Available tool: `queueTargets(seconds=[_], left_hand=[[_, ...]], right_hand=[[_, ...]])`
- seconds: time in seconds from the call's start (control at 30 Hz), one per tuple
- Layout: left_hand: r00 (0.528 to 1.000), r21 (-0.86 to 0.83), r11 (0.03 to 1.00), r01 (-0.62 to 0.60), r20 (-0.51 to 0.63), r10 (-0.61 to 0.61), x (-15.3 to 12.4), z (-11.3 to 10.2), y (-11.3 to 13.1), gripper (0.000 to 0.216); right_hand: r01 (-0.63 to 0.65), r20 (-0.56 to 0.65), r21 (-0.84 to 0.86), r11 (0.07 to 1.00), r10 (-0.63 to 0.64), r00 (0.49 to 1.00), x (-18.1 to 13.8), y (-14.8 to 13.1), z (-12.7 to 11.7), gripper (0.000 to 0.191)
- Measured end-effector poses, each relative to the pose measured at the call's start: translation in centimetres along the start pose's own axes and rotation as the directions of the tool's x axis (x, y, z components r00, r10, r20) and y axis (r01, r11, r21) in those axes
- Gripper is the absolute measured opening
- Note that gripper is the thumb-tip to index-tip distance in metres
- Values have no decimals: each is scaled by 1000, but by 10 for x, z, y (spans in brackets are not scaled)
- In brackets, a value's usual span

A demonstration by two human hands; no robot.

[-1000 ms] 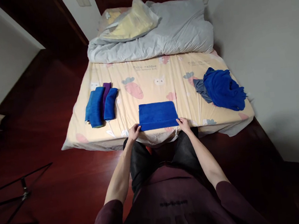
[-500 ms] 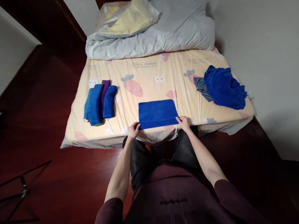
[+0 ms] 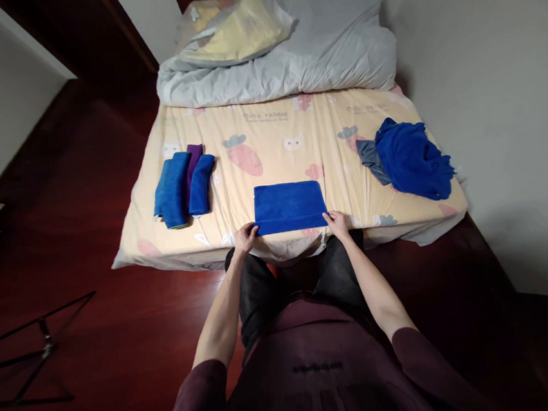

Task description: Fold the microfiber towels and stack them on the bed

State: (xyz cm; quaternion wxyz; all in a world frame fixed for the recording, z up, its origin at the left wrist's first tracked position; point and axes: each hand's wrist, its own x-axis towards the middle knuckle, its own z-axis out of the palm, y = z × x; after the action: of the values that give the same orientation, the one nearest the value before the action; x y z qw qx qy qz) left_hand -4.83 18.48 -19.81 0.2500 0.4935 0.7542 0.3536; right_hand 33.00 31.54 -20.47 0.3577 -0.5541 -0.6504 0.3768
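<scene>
A blue towel [image 3: 289,202] lies flat at the bed's front edge, with a narrow strip along its near side folded over. My left hand [image 3: 246,237] pinches the near left corner of that strip. At the near right corner, my right hand [image 3: 337,224] grips the towel between thumb and fingers. To the left lie rolled or folded towels: a blue-teal one [image 3: 174,190], a purple one [image 3: 194,158] and a blue one [image 3: 201,185]. On the right sits a crumpled heap of blue towels [image 3: 412,160], with a grey-blue cloth [image 3: 373,162] sticking out beside it.
The bed [image 3: 278,147] has a yellow patterned sheet. A grey quilt [image 3: 336,44] and a yellow pillow [image 3: 242,34] lie at its far end. A black metal stand [image 3: 45,349] is on the red floor at left. A white wall [image 3: 498,113] borders the right side.
The view has shifted very slightly. Both hands keep hold of the towel's near corners, and the towel has not visibly moved on the bed.
</scene>
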Motion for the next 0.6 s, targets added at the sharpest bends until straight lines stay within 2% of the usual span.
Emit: queueTargets(seconds=[0.27, 0.4, 0.5, 0.6], left_hand=[[1000, -21, 1000, 3, 10, -3, 1, -1, 4, 34], [1000, -66, 998, 2, -29, -4, -6, -4, 6, 39], [992, -33, 994, -106, -77, 103, -19, -12, 9, 45], [951, 56, 950, -308, -23, 309, -32, -18, 15, 45]], right_hand=[[-8, -24, 10, 1000, 8, 1000, -1, -1, 0, 47], [-39, -174, -14, 999, 36, 984, -3, -3, -3, 44], [-21, -260, -78, 997, 0, 966, -12, -11, -12, 40], [150, -146, -148, 978, -171, 974, -25, -24, -20, 36]])
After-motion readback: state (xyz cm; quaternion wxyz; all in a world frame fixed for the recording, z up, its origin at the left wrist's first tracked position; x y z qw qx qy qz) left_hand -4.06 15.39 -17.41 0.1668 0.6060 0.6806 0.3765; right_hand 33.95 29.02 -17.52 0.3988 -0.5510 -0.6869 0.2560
